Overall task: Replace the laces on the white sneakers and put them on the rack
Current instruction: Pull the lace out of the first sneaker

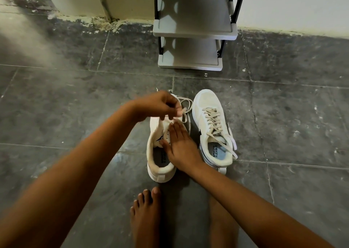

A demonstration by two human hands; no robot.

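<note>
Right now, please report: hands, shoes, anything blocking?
Left hand pinches lace; right hand flat on left shoe. Right shoe laced, untied. Rack path unblocked.

Floor: dark grey stone tiles, scuffed, pale grout lines. On it: two white sneakers side by side, left sneaker, right sneaker; grey two-tier rack by the wall; one bare foot.

Dim indoor light, pale hazy glare far left on the dark grey tiled floor, blurred left hand, wide-angle bending at edges
</note>
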